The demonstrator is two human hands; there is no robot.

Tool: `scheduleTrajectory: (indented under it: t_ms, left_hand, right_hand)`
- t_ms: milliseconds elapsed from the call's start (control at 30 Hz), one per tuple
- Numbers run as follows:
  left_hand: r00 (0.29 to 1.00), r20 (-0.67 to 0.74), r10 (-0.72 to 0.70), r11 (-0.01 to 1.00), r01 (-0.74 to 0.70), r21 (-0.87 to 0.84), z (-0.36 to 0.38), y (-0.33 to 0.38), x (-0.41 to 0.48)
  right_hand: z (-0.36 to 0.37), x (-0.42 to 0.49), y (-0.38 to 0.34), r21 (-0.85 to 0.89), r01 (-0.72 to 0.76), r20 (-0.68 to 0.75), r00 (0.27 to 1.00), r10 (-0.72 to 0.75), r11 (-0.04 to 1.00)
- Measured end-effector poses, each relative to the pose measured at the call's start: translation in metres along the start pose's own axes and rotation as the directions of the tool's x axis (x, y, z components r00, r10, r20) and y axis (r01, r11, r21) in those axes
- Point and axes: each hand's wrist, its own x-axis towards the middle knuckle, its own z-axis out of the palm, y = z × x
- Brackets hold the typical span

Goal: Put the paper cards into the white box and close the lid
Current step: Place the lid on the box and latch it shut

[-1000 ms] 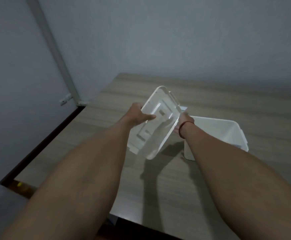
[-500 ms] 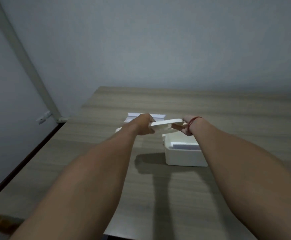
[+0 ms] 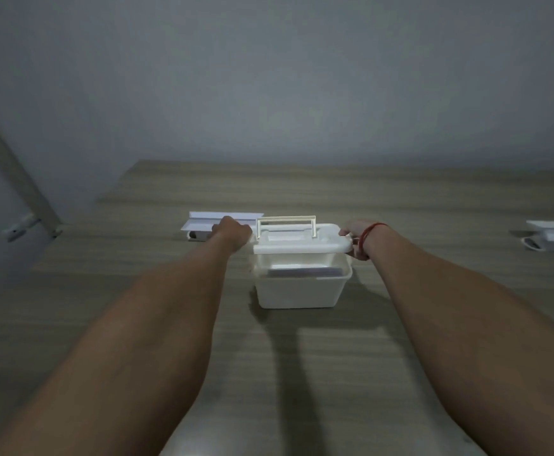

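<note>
Both hands, left (image 3: 233, 232) and right (image 3: 354, 236), pinch the end edges of a light, stiff plastic lid (image 3: 300, 240) held between them just above the white box (image 3: 298, 291), where paper cards (image 3: 303, 270) apparently lie.

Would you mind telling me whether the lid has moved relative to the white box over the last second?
Yes. The lid, earlier tilted up left of the white box, now hovers level directly above its opening.

White box (image 3: 298, 291) open, cards (image 3: 303, 272) seemingly inside, lid (image 3: 300, 243) above
</note>
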Motion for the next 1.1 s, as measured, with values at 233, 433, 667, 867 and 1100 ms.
scheduleTrajectory:
  t_ms: [233, 433, 667, 867, 1100]
  left_hand:
    - [0.992, 0.063, -0.110, 0.952, 0.123, -0.280, 0.054, 0.022, 0.008]
    - [0.976, 0.055, -0.210, 0.922, 0.216, -0.322, 0.087, 0.018, 0.034]
    - [0.939, -0.128, -0.318, 0.920, 0.273, -0.280, 0.104, 0.008, 0.052]
    - [0.930, -0.119, -0.348, 0.893, 0.290, -0.345, 0.115, -0.011, 0.066]
    - [0.945, -0.159, -0.287, 0.919, 0.225, -0.324, 0.133, -0.014, 0.068]
  right_hand:
    - [-0.035, 0.016, 0.009, 0.015, 0.115, -0.058, 0.992, -0.114, 0.993]
    - [-0.022, 0.052, 0.026, 0.055, 0.172, -0.221, 0.963, -0.155, 0.984]
    - [-0.005, 0.093, 0.038, -0.066, 0.168, -0.282, 0.942, -0.180, 0.984]
    - [0.013, 0.112, 0.045, -0.110, 0.154, -0.301, 0.936, -0.181, 0.982]
    - [0.011, 0.114, 0.054, -0.090, 0.101, -0.368, 0.921, -0.127, 0.991]
